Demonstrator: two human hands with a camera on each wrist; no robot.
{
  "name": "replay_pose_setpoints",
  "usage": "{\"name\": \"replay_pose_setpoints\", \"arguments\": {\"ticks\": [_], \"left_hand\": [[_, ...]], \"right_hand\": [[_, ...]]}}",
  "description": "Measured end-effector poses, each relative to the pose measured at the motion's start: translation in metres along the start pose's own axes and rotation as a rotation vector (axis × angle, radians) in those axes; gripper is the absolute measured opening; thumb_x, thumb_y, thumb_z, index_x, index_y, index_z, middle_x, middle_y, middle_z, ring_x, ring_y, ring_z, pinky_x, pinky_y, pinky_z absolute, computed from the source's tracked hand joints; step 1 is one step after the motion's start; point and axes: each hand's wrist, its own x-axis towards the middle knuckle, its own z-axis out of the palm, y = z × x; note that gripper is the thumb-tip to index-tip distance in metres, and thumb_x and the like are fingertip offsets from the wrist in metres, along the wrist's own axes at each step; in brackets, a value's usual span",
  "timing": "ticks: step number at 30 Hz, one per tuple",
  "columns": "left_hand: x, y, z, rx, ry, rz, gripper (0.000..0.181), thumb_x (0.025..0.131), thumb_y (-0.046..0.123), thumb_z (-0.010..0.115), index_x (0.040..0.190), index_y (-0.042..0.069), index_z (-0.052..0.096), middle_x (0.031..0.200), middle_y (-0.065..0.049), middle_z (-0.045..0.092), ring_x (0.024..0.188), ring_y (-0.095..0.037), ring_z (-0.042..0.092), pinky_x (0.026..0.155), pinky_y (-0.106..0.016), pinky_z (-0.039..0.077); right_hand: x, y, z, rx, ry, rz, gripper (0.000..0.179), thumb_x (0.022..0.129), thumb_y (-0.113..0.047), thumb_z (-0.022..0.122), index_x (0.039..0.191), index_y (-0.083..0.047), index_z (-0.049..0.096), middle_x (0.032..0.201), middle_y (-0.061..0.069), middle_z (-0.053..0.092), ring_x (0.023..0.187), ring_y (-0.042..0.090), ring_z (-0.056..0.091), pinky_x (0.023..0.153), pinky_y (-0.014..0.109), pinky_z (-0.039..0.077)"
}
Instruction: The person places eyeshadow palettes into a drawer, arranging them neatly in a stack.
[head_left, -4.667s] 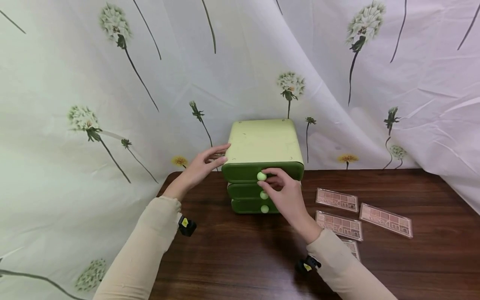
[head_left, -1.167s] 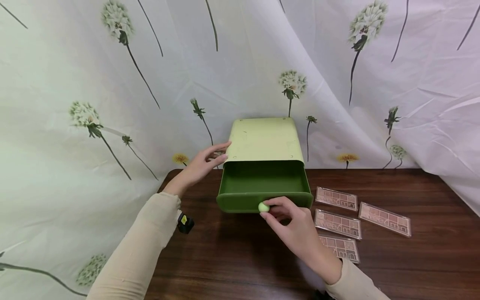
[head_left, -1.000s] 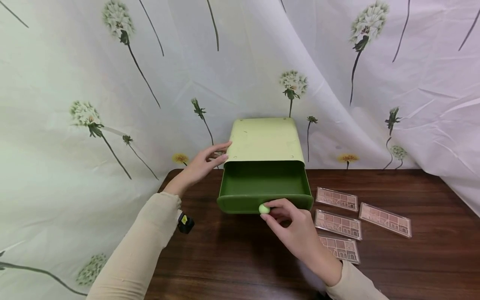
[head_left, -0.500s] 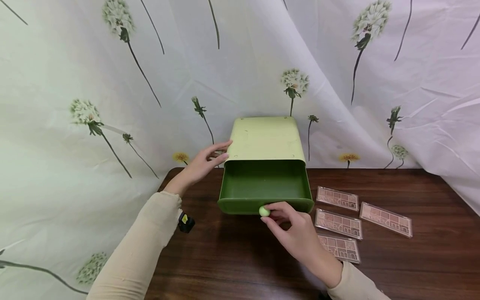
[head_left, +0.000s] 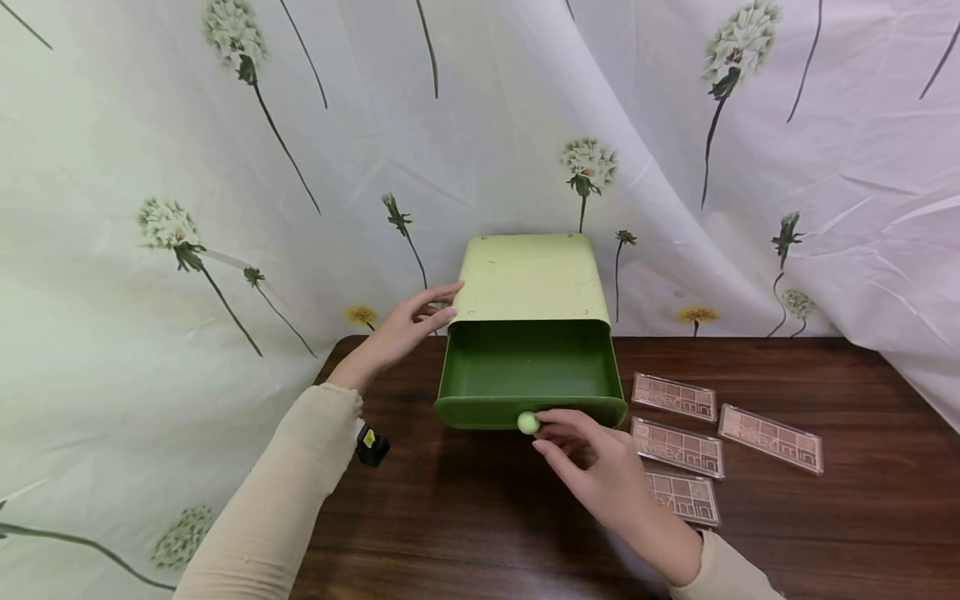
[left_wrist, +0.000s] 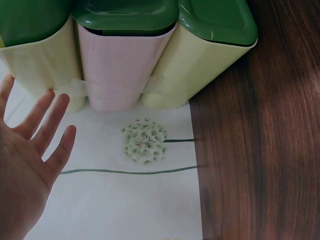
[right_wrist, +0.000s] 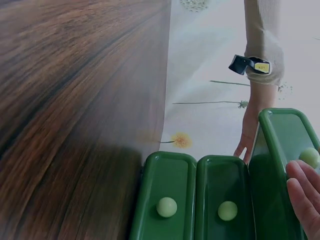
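Observation:
A small cabinet of stacked drawers has a pale yellow-green top. Its top drawer is pulled well out, and the dark green inside holds nothing. My left hand rests its straight fingertips against the cabinet's left side. At the drawer front, my right hand has its index fingertip right at the round pale knob, while the thumb stands apart below. In the right wrist view, the middle drawer and bottom drawer are closed. The left wrist view shows a pink middle tier.
Several clear-lidded makeup palettes lie on the dark wooden table, right of the cabinet. A white cloth printed with dandelions hangs behind the table.
The top drawer has come out toward me, drawn by my right hand at its knob. In the last half second the right thumb and finger have spread from the knob. My left hand stays.

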Motion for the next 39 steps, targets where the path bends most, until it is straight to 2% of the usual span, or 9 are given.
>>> {"name": "replay_pose_setpoints", "arguments": {"ticks": [8, 12, 15, 19, 24, 27, 31, 33, 39], "left_hand": [[0.001, -0.002, 0.0, -0.014, -0.004, -0.002, 0.05, 0.102, 0.048, 0.05, 0.151, 0.039, 0.04, 0.148, -0.002, 0.043, 0.12, -0.026, 0.049, 0.097, -0.052, 0.043], [0.001, -0.003, 0.0, -0.018, 0.003, 0.001, 0.05, 0.102, 0.047, 0.05, 0.151, 0.038, 0.04, 0.147, -0.003, 0.044, 0.121, -0.028, 0.049, 0.097, -0.053, 0.043], [0.001, -0.003, 0.001, -0.023, 0.004, 0.008, 0.051, 0.102, 0.046, 0.051, 0.151, 0.036, 0.04, 0.148, -0.004, 0.044, 0.123, -0.029, 0.048, 0.098, -0.053, 0.043], [0.0, -0.003, 0.001, -0.031, 0.007, 0.007, 0.052, 0.102, 0.047, 0.051, 0.151, 0.036, 0.04, 0.147, -0.004, 0.044, 0.123, -0.028, 0.048, 0.098, -0.053, 0.042], [-0.001, -0.002, 0.001, -0.036, 0.006, 0.001, 0.051, 0.102, 0.049, 0.051, 0.151, 0.038, 0.041, 0.147, -0.003, 0.044, 0.122, -0.028, 0.049, 0.098, -0.053, 0.042], [-0.001, -0.002, 0.001, -0.033, 0.005, 0.007, 0.051, 0.102, 0.048, 0.051, 0.151, 0.037, 0.041, 0.147, -0.003, 0.044, 0.122, -0.03, 0.048, 0.098, -0.052, 0.042], [0.0, -0.001, 0.001, -0.032, 0.003, 0.013, 0.052, 0.102, 0.047, 0.052, 0.151, 0.036, 0.041, 0.146, -0.004, 0.045, 0.122, -0.03, 0.049, 0.098, -0.054, 0.042], [0.0, -0.001, 0.001, -0.027, 0.006, 0.011, 0.051, 0.102, 0.047, 0.052, 0.151, 0.037, 0.041, 0.145, -0.003, 0.046, 0.121, -0.029, 0.05, 0.098, -0.053, 0.043], [-0.001, -0.003, 0.001, -0.02, 0.008, 0.01, 0.051, 0.102, 0.048, 0.052, 0.15, 0.038, 0.041, 0.144, -0.001, 0.046, 0.119, -0.025, 0.051, 0.097, -0.051, 0.044]], "right_hand": [[-0.013, -0.001, -0.023, -0.037, -0.011, 0.022, 0.038, 0.079, 0.008, 0.078, 0.113, -0.008, 0.069, 0.09, 0.002, 0.074, 0.08, 0.011, 0.071, 0.066, 0.018, 0.054], [-0.02, 0.001, -0.036, -0.074, -0.02, 0.032, 0.042, 0.077, 0.008, 0.079, 0.114, -0.009, 0.069, 0.092, 0.0, 0.074, 0.082, 0.009, 0.07, 0.072, 0.017, 0.053], [-0.026, 0.004, -0.046, -0.123, -0.04, 0.051, 0.042, 0.077, 0.006, 0.08, 0.114, -0.011, 0.07, 0.095, -0.002, 0.074, 0.085, 0.007, 0.07, 0.076, 0.016, 0.052], [-0.033, 0.008, -0.062, -0.223, -0.086, 0.055, 0.041, 0.076, 0.002, 0.082, 0.113, -0.013, 0.072, 0.099, -0.002, 0.074, 0.085, 0.005, 0.069, 0.074, 0.015, 0.051], [-0.046, 0.02, -0.082, -0.237, -0.16, 0.084, 0.042, 0.075, 0.004, 0.082, 0.112, -0.012, 0.072, 0.099, -0.004, 0.074, 0.084, 0.004, 0.068, 0.069, 0.016, 0.05], [-0.053, 0.03, -0.093, -0.24, -0.184, 0.075, 0.045, 0.072, 0.005, 0.083, 0.112, -0.014, 0.072, 0.102, -0.005, 0.073, 0.092, 0.005, 0.067, 0.078, 0.014, 0.049], [-0.063, 0.043, -0.107, -0.312, -0.192, 0.057, 0.05, 0.068, 0.001, 0.087, 0.111, -0.02, 0.072, 0.105, -0.007, 0.072, 0.099, 0.004, 0.065, 0.089, 0.009, 0.042], [-0.068, 0.048, -0.112, -0.331, -0.211, 0.065, 0.049, 0.068, -0.002, 0.088, 0.111, -0.021, 0.072, 0.105, -0.009, 0.071, 0.099, 0.004, 0.065, 0.089, 0.008, 0.041], [-0.079, 0.061, -0.127, -0.364, -0.272, 0.143, 0.045, 0.071, -0.009, 0.089, 0.111, -0.022, 0.072, 0.108, -0.013, 0.069, 0.101, 0.002, 0.062, 0.088, 0.008, 0.04]]}}
